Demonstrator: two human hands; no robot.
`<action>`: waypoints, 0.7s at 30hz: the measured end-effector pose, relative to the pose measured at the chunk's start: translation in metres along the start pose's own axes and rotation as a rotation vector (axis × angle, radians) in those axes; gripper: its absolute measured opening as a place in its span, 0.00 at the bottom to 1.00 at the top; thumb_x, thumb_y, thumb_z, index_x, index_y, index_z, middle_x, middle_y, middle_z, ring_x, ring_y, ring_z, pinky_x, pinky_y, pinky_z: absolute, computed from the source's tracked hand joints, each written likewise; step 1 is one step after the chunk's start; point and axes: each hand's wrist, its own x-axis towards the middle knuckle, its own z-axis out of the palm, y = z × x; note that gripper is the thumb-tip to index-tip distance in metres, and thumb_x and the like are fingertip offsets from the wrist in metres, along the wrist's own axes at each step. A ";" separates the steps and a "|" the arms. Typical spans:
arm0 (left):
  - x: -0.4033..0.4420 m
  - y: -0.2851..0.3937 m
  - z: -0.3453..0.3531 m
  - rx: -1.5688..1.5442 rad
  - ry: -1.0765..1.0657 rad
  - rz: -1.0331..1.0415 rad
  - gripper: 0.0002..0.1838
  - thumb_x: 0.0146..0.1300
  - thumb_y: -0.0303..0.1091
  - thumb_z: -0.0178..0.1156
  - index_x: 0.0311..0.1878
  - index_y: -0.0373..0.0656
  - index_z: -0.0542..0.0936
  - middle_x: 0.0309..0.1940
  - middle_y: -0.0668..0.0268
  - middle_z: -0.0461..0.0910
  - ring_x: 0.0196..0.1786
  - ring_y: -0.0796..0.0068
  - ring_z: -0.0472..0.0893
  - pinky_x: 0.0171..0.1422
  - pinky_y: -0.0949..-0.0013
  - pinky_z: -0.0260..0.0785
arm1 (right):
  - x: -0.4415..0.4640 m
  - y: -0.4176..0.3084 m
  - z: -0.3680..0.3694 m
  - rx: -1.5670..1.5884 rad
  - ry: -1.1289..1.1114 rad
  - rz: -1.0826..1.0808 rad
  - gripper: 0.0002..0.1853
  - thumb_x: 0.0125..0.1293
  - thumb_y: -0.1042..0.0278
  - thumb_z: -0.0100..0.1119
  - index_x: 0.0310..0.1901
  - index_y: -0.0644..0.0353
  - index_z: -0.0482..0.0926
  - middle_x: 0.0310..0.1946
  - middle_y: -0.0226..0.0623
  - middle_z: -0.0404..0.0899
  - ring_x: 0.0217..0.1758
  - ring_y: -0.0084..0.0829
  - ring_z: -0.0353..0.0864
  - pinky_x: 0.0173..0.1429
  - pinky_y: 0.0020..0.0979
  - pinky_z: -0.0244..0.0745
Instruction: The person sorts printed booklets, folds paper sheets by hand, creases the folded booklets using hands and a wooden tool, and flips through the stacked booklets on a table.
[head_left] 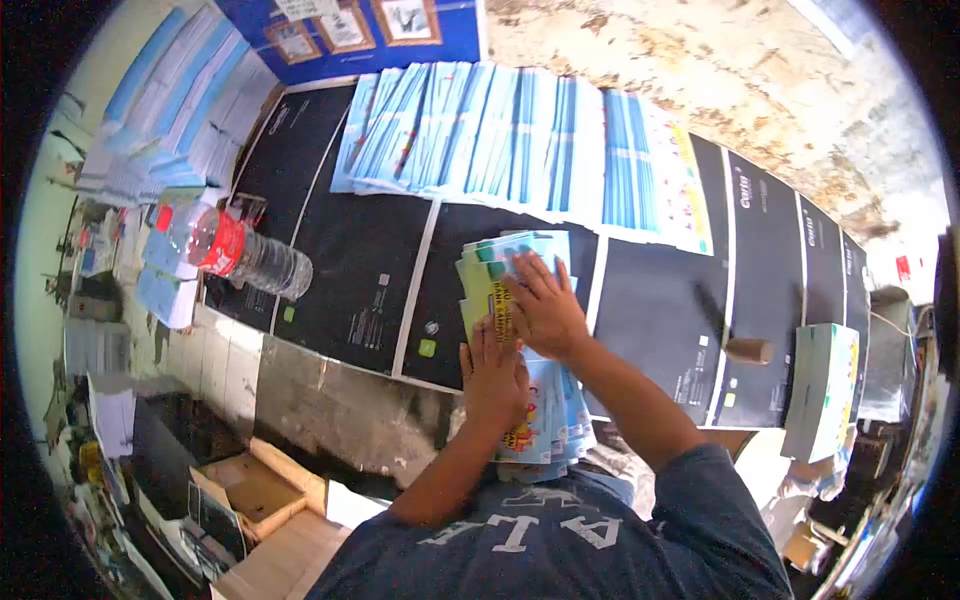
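A loose pile of light blue and green printed booklets (549, 405) lies across the black table's near edge, overhanging toward my body. My left hand (495, 375) rests flat on the booklets' left side, fingers stretched out and pointing away from me. Higher up, my right hand (547, 308) lies on the top green cover, its fingers extended. Both hands are open, close together and pressing on the covers. Part of the cover's lettering is hidden beneath them.
Behind the hands, a long row of blue-white booklets (480, 130) leans along the table's back. A water bottle (240, 250) with a red label lies at left. At right are a brown cylindrical object (750, 350) and another booklet stack (822, 390). An open cardboard box (262, 485) sits below left.
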 end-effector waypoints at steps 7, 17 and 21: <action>-0.002 -0.002 -0.008 0.014 -0.040 -0.069 0.32 0.73 0.42 0.48 0.78 0.45 0.61 0.80 0.44 0.50 0.82 0.43 0.49 0.78 0.28 0.41 | -0.107 -0.045 -0.004 -0.010 -0.186 0.236 0.32 0.68 0.55 0.52 0.72 0.59 0.67 0.79 0.45 0.53 0.83 0.50 0.47 0.78 0.68 0.42; -0.051 -0.045 -0.023 -0.529 0.404 -0.305 0.35 0.69 0.48 0.61 0.73 0.38 0.65 0.76 0.38 0.53 0.79 0.41 0.55 0.77 0.36 0.49 | -0.126 -0.042 -0.014 1.005 0.102 0.622 0.52 0.61 0.65 0.71 0.77 0.68 0.46 0.76 0.65 0.51 0.80 0.57 0.52 0.81 0.50 0.50; -0.084 -0.068 -0.006 -0.899 -0.009 -0.771 0.35 0.68 0.51 0.65 0.66 0.33 0.68 0.70 0.40 0.61 0.71 0.45 0.66 0.72 0.39 0.58 | -0.140 -0.080 0.077 0.257 0.190 0.399 0.66 0.48 0.55 0.84 0.77 0.69 0.42 0.74 0.63 0.54 0.78 0.53 0.55 0.79 0.49 0.57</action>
